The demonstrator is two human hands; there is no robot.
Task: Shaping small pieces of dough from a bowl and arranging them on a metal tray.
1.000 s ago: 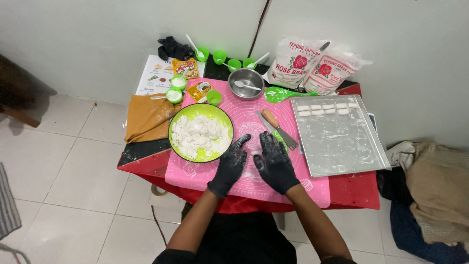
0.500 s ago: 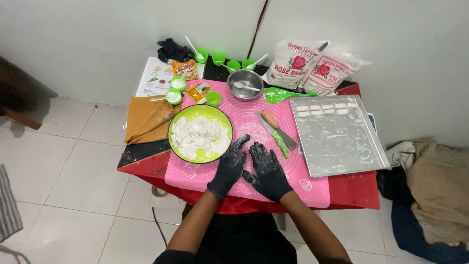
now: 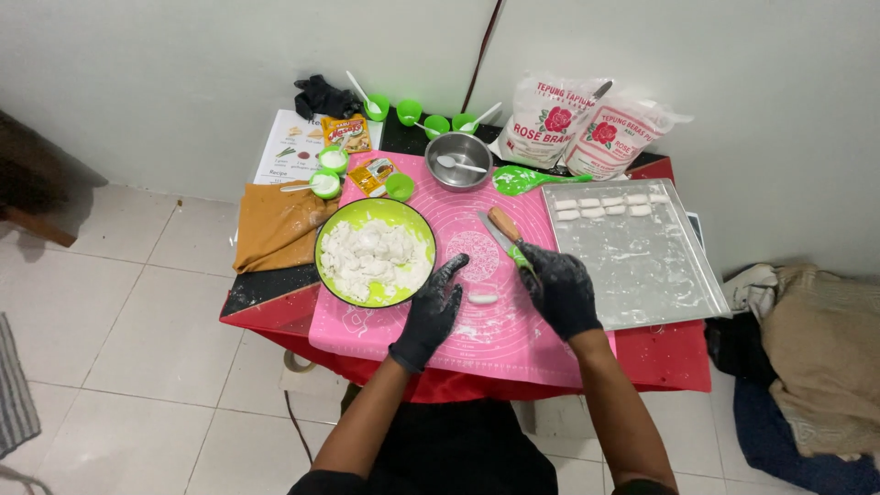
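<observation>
Head view showed two black-gloved hands over a pink mat (image 3: pixel 513 339) on the surface. Left hand (image 3: pixel 429 310) lay flat, fingers spread, holding nothing, beside a green bowl (image 3: pixel 332 240) of white dough. Right hand (image 3: pixel 561 291) closed around a green-bladed scraper (image 3: pixel 507 233). A small dough piece (image 3: pixel 482 298) lay between the hands.

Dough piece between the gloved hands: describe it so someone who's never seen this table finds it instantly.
Start at the pink mat covering the middle of the red table. On it, just right of the green bowl of white dough, two black-gloved hands flank a small white dough piece. It lies alone on the mat, unlike the lumps heaped in the bowl or the pieces lined up on the metal tray.
</observation>
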